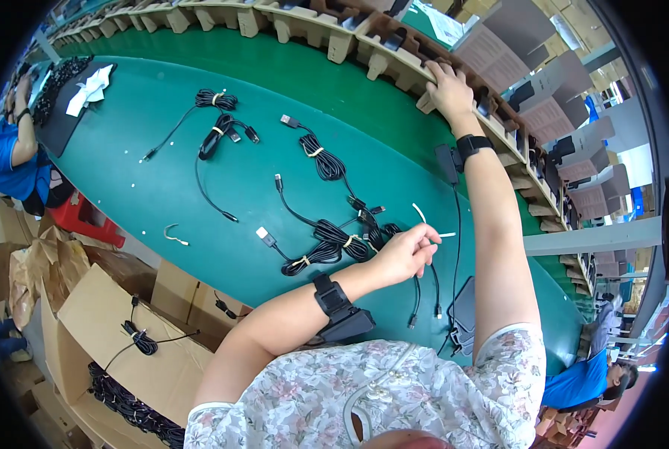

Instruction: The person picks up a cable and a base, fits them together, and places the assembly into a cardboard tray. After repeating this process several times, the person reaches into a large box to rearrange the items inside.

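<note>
My left hand [405,256] is over the green table, its fingers curled and pinched around a thin white tie [446,235]. Next to and under this hand lie coiled black cables [336,238] with pale bands. Another banded USB cable [324,159] sits farther off. My right hand [451,91] reaches to the far side, fingers hooked over the rim of a tan moulded pulp tray [398,54]. What those fingertips touch inside the tray is hidden. Both wrists wear black straps, and a black box [446,163] with a wire hangs by the right one.
More cables [216,98] lie toward the left of the green table [147,217]. A row of pulp trays runs along the green belt [274,56], with grey printed cartons [548,105] behind. An open cardboard box [117,314] of cables stands lower left. People in blue [12,157] sit at both ends.
</note>
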Motion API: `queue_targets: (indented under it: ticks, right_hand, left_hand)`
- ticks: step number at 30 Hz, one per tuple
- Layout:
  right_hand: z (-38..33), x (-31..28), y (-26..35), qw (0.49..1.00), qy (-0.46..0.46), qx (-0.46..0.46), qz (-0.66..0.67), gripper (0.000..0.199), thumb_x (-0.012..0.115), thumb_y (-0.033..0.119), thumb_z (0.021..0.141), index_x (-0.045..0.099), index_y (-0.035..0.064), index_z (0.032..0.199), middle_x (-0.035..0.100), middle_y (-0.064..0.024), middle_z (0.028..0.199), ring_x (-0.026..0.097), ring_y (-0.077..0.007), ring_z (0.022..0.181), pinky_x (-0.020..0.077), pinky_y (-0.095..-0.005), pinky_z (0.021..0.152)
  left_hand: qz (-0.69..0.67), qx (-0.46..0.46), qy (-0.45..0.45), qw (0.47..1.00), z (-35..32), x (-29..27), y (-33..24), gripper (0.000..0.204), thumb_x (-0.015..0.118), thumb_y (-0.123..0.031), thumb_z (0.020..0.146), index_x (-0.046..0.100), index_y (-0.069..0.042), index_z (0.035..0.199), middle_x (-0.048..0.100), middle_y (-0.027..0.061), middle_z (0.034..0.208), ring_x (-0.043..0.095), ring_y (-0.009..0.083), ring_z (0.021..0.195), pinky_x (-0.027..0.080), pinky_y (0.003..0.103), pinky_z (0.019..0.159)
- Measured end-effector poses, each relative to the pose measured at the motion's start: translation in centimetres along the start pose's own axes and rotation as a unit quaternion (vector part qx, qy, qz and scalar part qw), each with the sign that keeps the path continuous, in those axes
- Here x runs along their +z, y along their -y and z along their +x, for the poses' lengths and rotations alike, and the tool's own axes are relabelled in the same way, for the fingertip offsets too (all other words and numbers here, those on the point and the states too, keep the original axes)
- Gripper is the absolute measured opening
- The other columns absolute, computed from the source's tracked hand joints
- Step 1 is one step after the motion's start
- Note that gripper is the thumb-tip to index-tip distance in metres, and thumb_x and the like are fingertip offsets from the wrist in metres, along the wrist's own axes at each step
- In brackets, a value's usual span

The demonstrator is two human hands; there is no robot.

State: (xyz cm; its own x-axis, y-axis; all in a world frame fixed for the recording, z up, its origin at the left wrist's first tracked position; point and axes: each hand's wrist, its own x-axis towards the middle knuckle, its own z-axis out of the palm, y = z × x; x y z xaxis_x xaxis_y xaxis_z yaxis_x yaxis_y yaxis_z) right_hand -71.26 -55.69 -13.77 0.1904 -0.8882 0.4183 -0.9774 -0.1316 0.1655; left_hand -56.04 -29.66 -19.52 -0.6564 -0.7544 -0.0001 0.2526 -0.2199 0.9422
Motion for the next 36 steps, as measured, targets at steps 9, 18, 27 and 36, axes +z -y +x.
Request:
queue_targets:
  ticks: [9,18,27,36]
  right_hand:
    - [-5.2,-3.7,0.1,0.997,0.027,-0.051,0.053,0.045,0.055,0.018,0.075,0.05,0.0269,0.119,0.048,-0.0052,0.125,0.043,-0.0339,0.118,0.0486,-0.0432,0.085]
    - [-5.6,-3.2,1.5,0.997,-0.029,-0.049,0.046,0.053,0.056,0.014,0.073,0.047,0.0259,0.123,0.048,-0.0054,0.125,0.042,-0.0298,0.12,0.0473,-0.0383,0.086]
    - [-5.5,-2.0,-0.7,0.999,-0.013,-0.008,0.052,0.05,0.058,0.013,0.07,0.052,0.0254,0.118,0.049,-0.003,0.123,0.044,-0.0265,0.118,0.0478,-0.0372,0.086]
    - [-5.9,-1.4,-2.1,0.996,-0.044,-0.009,0.082,0.044,0.061,0.017,0.071,0.055,0.0254,0.113,0.049,-0.0011,0.123,0.044,-0.0251,0.119,0.0487,-0.0374,0.085]
  left_hand:
    - [0.343,0.224,-0.196,0.891,-0.5,-2.6,-11.4,0.029,0.056,-0.006,0.082,0.047,-0.004,0.109,0.054,0.0101,0.092,0.057,0.0182,0.075,0.049,0.029,0.06]
    - [0.823,0.082,-0.363,0.428,8.3,-30.5,-17.1,0.052,0.063,-0.026,0.078,0.043,-0.024,0.127,0.034,0.0176,0.134,0.028,0.0385,0.126,0.029,0.06,0.094]
    - [0.78,0.086,-0.309,0.537,14.0,-39.4,-18.4,0.037,0.059,-0.04,0.081,0.056,-0.023,0.113,0.05,0.0271,0.11,0.043,0.0448,0.107,0.038,0.049,0.092]
    - [0.836,0.16,-0.211,0.48,9.6,-36.5,-20.2,0.021,0.055,-0.028,0.085,0.062,-0.015,0.1,0.06,0.0161,0.092,0.05,0.0379,0.087,0.043,0.044,0.075]
